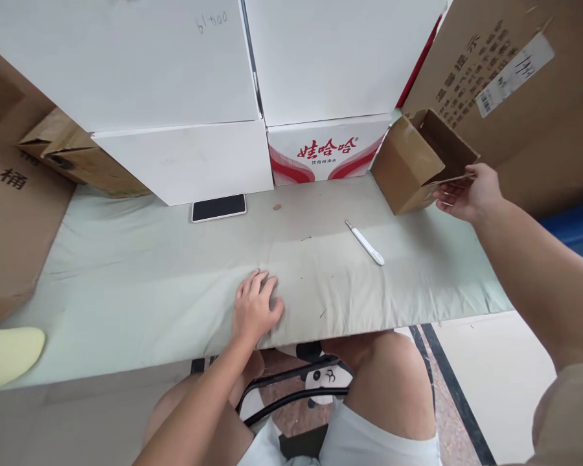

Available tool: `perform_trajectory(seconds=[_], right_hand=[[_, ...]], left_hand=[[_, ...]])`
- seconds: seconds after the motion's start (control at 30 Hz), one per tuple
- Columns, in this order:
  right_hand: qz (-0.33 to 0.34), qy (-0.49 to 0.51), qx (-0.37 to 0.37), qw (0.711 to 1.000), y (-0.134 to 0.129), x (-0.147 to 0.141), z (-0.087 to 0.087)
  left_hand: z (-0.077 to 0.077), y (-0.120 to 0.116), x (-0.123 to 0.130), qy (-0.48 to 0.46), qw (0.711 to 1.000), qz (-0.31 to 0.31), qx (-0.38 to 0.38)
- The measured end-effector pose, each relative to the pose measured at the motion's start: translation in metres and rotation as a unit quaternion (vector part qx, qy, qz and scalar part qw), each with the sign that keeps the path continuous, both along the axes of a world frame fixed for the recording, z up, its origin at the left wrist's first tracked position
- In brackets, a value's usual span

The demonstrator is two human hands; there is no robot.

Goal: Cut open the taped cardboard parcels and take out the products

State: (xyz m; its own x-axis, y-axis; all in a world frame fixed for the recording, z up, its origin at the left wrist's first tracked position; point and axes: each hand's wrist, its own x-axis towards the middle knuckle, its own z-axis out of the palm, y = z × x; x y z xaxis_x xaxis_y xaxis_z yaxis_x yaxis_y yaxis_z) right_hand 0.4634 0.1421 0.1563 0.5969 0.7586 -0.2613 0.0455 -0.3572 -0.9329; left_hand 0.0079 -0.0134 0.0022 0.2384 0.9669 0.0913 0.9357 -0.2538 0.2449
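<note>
My right hand (469, 193) is closed on the near rim of a small open cardboard box (403, 171) at the right of the table, thumb on top and fingers beneath. The box's open side faces up and toward the right; its inside is dark and I cannot make out any contents. My left hand (256, 304) lies palm down on the cloth near the front edge, fingers a little bent and apart, holding nothing. Between the hands lies a white-handled scalpel (366, 244). A phone with a black screen (218, 208) rests farther back, left of centre.
White cartons (184, 158) form a wall along the back, one printed with red lettering (328, 150). Large brown cartons stand at the left (14, 194) and right (529, 129). A pale yellow object (10, 356) juts in at lower left. Pale green cloth (140, 278) covers the table.
</note>
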Motion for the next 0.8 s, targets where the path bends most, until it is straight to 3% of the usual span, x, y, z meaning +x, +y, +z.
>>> perform_trajectory(seconds=[0.2,0.4,0.5,0.63,0.8], right_hand=[[-0.047,0.047,0.001,0.998,0.068,-0.011,-0.007],[0.057,0.041,-0.030,0.997,0.114,-0.025,-0.011],[0.115,0.023,-0.069,0.991,0.106,-0.030,-0.017],[0.160,-0.014,-0.109,0.981,0.064,-0.041,-0.025],[0.226,-0.096,-0.144,0.959,0.010,-0.089,-0.018]], left_hand=[[-0.006,0.000,-0.005,0.015,1.000,-0.003,0.010],[-0.006,0.000,-0.006,0.029,0.999,-0.011,0.020],[-0.004,0.000,-0.004,0.024,1.000,-0.009,0.009],[0.000,-0.001,0.000,0.004,1.000,-0.003,-0.010],[0.002,-0.008,0.003,-0.045,0.999,-0.001,-0.026]])
